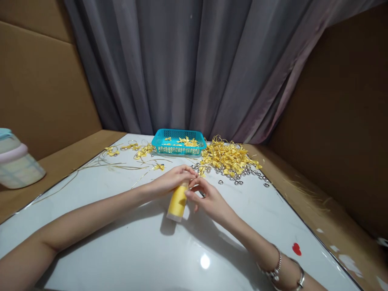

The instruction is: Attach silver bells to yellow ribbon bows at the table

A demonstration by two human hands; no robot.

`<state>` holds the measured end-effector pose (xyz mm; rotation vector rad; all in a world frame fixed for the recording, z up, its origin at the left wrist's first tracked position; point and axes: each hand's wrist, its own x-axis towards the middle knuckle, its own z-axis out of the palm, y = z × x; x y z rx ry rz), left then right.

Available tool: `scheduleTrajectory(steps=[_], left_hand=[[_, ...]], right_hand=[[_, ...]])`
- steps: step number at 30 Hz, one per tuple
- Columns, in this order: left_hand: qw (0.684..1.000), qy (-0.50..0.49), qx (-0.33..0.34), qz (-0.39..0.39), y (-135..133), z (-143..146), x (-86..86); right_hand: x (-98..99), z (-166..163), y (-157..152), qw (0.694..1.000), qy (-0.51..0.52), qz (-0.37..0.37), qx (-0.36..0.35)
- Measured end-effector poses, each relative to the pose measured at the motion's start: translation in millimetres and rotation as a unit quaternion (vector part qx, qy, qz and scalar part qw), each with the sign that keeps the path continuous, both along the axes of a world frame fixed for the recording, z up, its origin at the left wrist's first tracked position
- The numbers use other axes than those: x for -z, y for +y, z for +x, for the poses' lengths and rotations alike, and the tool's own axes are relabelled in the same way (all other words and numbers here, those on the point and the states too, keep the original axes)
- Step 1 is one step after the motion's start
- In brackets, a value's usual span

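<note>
My left hand (181, 176) is closed around the upper end of a yellow cylinder with whitish ends (177, 204), which looks like a spool and tilts above the white table. My right hand (207, 197) is beside it, thumb against the cylinder's side and fingers curled in a pinch near its top. Whatever small thing those fingertips hold is too hidden to name. Just beyond my hands lie scattered silver rings (220, 182) and a heap of yellow ribbon pieces with thin cords (227, 155).
A turquoise basket (178, 151) with some yellow pieces stands at the back. More yellow pieces with long cords (142, 152) lie at back left. A red heart (296, 249) is on the right. A pale container (20, 169) stands left, beside cardboard walls (45, 93).
</note>
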<state>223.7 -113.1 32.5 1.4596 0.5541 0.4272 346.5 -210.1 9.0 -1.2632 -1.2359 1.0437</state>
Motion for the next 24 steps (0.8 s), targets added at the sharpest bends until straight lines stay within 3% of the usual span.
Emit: scheduleTrajectory(steps=[4,9,17,24], left_hand=[[1.0,0.002,-0.013,0.023,-6.1,2.0,15.3],[0.997,-0.06,-0.004,0.041,-7.4,3.4,23.6],[0.994,-0.103,0.019,-0.019,3.7,7.9,31.3],[0.988,-0.106,0.031,-0.104,7.0,7.3,25.9]], right_hand=[[9.4,-15.5,-3.6,0.998,0.049,-0.035,0.025],[9.5,-9.1,-4.8,0.993,0.097,-0.057,0.045],[11.1,14.3,5.4,0.988,0.095,0.004,0.125],[4.0,18.3,5.6,0.986,0.143,0.0,0.081]])
